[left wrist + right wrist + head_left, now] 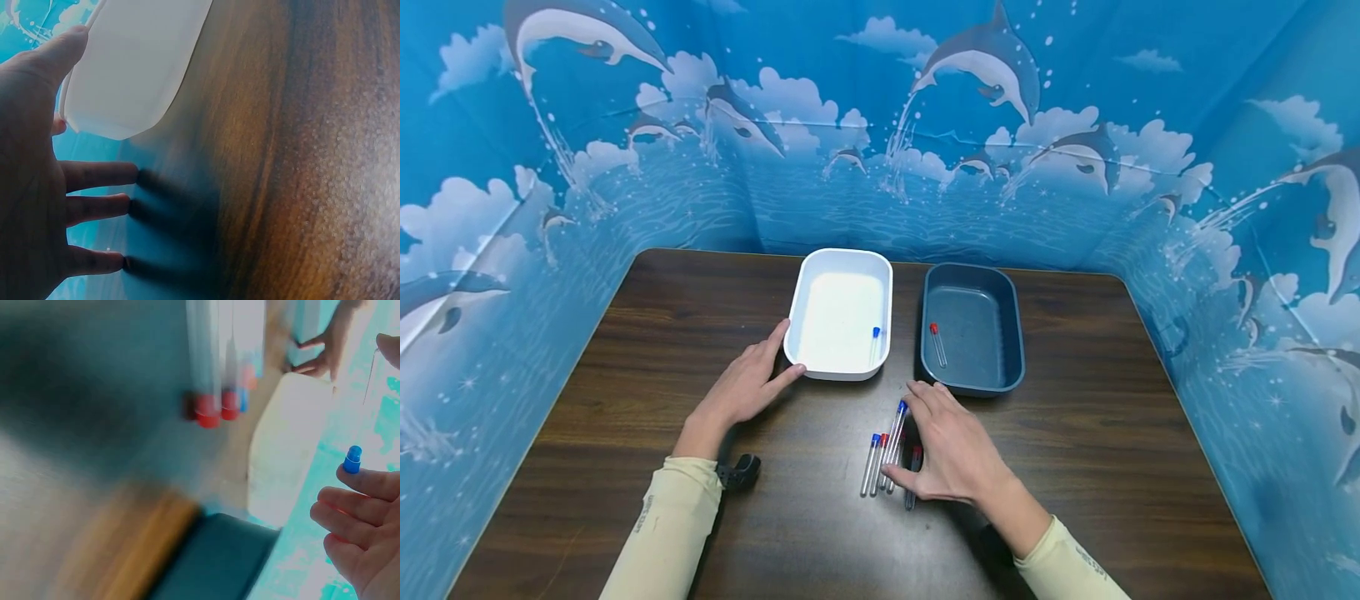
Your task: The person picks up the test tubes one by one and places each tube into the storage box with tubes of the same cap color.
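Note:
My right hand [951, 446] pinches a clear test tube with a blue cap [352, 460] lengthwise, index fingertip at the cap and thumb at the other end. Under and beside that hand, several capped test tubes [868, 468] lie on the table, some partly hidden. Red caps [207, 411] show among them in the right wrist view. With fingers spread, my left hand [741, 385] touches the near left corner of the white tray [838, 375]. A blue-capped tube [876, 342] lies in that tray. Inside the dark blue tray [973, 387] is a red-capped tube [937, 346].
Both trays stand side by side toward the back of the brown wooden table [647, 358]. A blue curtain with dolphins [820, 167] hangs behind and around the table. A black wrist strap [741, 472] is on the left wrist.

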Action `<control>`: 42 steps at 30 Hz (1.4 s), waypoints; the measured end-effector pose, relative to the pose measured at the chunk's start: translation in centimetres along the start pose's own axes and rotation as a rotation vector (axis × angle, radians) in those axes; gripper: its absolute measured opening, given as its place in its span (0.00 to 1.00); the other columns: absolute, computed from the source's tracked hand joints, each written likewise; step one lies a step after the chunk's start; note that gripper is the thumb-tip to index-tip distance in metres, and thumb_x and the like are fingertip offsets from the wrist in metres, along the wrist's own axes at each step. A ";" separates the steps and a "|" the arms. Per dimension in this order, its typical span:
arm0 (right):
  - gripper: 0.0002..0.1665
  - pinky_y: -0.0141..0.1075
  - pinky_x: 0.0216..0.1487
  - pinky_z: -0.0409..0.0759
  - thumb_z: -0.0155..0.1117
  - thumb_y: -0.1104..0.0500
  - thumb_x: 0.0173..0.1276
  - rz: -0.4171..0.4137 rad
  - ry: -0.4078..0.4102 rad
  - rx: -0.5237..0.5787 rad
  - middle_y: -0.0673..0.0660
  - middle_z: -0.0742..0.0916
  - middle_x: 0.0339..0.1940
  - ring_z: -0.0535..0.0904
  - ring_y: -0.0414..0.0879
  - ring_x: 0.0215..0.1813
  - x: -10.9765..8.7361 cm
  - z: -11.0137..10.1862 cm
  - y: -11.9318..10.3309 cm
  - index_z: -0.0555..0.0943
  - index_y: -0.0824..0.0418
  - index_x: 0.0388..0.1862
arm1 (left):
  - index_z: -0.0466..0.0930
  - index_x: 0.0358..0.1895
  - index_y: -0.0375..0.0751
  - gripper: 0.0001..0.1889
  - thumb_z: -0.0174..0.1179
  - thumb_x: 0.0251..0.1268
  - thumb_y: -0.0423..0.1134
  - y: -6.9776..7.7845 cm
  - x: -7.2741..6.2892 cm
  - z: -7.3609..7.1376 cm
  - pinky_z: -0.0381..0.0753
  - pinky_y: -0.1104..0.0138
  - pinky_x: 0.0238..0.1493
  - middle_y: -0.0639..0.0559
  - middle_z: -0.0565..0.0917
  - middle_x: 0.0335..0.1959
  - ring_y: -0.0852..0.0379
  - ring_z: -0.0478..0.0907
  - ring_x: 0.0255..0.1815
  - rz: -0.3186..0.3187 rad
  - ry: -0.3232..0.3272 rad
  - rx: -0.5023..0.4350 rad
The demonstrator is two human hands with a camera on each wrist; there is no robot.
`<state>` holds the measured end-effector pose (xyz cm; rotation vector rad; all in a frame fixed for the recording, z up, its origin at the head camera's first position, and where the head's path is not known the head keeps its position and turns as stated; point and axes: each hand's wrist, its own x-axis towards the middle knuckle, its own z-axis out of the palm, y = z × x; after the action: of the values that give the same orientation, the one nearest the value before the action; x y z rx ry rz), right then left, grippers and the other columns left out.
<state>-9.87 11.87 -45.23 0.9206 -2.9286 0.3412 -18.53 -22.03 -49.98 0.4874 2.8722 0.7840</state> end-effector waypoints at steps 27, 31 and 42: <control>0.57 0.48 0.60 0.74 0.57 0.21 0.52 -0.041 0.031 -0.036 0.60 0.75 0.69 0.70 0.53 0.67 9.9 -2.4 1.4 0.73 0.63 0.67 | 0.33 0.80 0.52 0.47 0.40 0.68 0.72 -0.1 0.0 0.1 0.59 0.42 0.66 0.40 0.56 0.76 0.37 0.59 0.72 -0.025 0.003 -0.007; 0.56 0.48 0.59 0.75 0.57 0.21 0.53 -0.031 -0.001 -0.028 0.60 0.74 0.69 0.70 0.53 0.67 11.1 -2.0 1.8 0.74 0.62 0.66 | 0.33 0.80 0.53 0.48 0.40 0.67 0.73 -0.2 0.0 0.1 0.58 0.42 0.67 0.40 0.57 0.76 0.38 0.59 0.72 -0.031 0.006 -0.004; 0.56 0.46 0.62 0.72 0.57 0.21 0.54 -0.016 -0.084 -0.093 0.59 0.76 0.68 0.71 0.53 0.65 14.1 -0.6 3.0 0.73 0.62 0.67 | 0.34 0.80 0.51 0.47 0.41 0.68 0.72 -0.1 -0.2 0.1 0.59 0.43 0.67 0.41 0.57 0.77 0.39 0.59 0.72 -0.030 0.013 -0.012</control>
<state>-23.21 6.54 -43.59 0.9678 -2.9813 0.1684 -18.37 -22.12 -50.14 0.4391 2.8776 0.8020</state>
